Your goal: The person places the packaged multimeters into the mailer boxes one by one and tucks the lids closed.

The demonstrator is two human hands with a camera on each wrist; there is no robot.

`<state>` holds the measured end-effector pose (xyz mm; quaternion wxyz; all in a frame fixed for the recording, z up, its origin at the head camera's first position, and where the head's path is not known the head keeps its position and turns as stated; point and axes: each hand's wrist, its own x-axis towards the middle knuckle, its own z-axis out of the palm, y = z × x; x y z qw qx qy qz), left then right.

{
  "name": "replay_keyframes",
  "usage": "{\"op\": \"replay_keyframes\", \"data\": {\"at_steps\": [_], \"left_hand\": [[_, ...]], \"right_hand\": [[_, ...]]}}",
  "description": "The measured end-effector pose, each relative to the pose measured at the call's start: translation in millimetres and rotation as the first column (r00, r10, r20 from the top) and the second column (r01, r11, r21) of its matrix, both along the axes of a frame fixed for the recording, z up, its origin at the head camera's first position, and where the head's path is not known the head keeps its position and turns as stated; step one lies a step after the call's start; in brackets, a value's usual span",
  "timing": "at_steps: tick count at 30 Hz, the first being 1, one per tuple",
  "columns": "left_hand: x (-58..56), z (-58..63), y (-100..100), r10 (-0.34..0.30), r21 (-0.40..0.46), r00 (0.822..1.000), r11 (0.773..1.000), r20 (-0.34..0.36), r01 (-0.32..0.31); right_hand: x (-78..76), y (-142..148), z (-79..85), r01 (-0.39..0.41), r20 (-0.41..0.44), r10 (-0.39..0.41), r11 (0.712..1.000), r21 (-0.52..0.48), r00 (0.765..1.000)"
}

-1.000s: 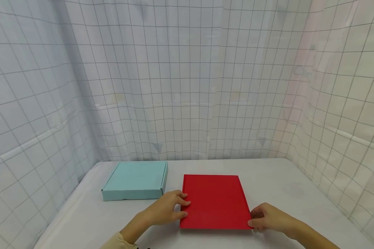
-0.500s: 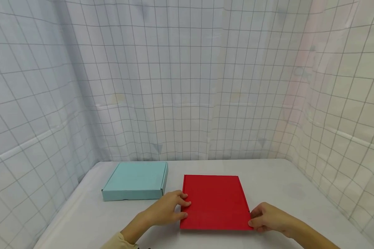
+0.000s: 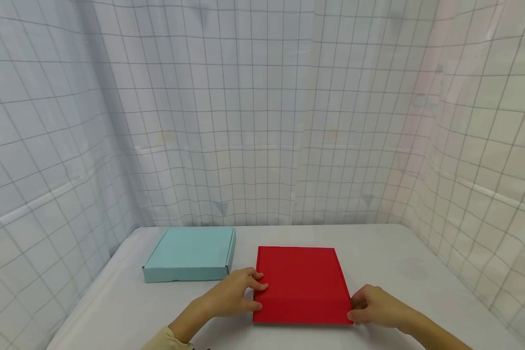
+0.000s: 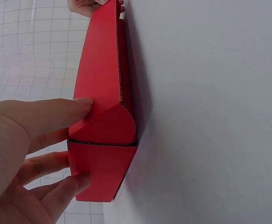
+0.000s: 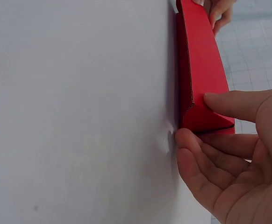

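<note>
A flat red cardboard box [image 3: 299, 272] lies on the white-covered table in front of me. Its lid covers the top, and the lid's front flap [image 3: 306, 311] slopes down and outward past a crease. My left hand [image 3: 232, 294] holds the left front corner, thumb on the flap and fingers along the side and top. At the right front corner my right hand [image 3: 378, 308] pinches the flap [image 5: 206, 60], thumb on its outer face and fingers curled beside the corner. A rounded side tab [image 4: 112, 126] shows at the flap's end in the left wrist view.
A light blue cardboard box [image 3: 192, 253], lid down, sits to the left and farther back on the white table surface [image 3: 389, 253]. Grid-patterned white curtains [image 3: 262, 121] enclose the back and both sides.
The red box's front flap has bent downward, and a crease now shows across the lid. My right thumb has moved slightly lower with it. My left hand has stayed nearly still.
</note>
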<state>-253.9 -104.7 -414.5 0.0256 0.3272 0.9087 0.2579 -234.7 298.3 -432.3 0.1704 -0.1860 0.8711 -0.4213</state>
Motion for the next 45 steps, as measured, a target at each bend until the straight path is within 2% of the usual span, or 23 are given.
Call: {"op": "replay_keyframes", "data": {"at_steps": [6,11,14,19,22,30,38,45], "left_hand": [[0.4,0.6,1,0.009,0.018,1.0,1.0,0.027,-0.009],[-0.6,0.6,1,0.009,0.011,1.0,1.0,0.018,-0.009],[-1.2,1.1,1,0.009,0.01,1.0,1.0,0.018,-0.01],[-2.0,-1.0,0,0.012,0.003,1.0,1.0,0.015,-0.012],[-3.1,-2.6,0,0.012,-0.006,1.0,1.0,-0.001,-0.012],[-4.3,-5.8,0,0.008,-0.008,1.0,1.0,-0.014,-0.008],[-4.5,-4.9,1,0.005,-0.019,0.999,1.0,-0.051,-0.006],[-4.9,-10.5,1,0.012,-0.021,0.995,1.0,-0.102,-0.014]], "right_hand": [[-1.6,0,-1.6,-0.033,-0.134,0.041,0.998,0.061,0.99],[-2.4,-3,-0.8,-0.012,-0.306,0.044,0.994,0.106,0.951],[-1.6,-5,-2.3,0.022,-0.412,0.043,0.988,0.152,0.91],[-2.4,-6,-4.8,0.029,-0.583,0.136,0.964,0.265,0.801],[-2.4,-7,-3.6,0.014,-0.613,0.18,0.955,0.298,0.769],[-3.0,-9,-1.5,0.007,-0.621,0.205,0.947,0.321,0.756],[-3.6,-10,-7.7,0.045,-0.68,0.194,0.947,0.317,0.707],[-2.5,-12,-8.9,0.055,-0.697,0.202,0.943,0.328,0.688]]}}
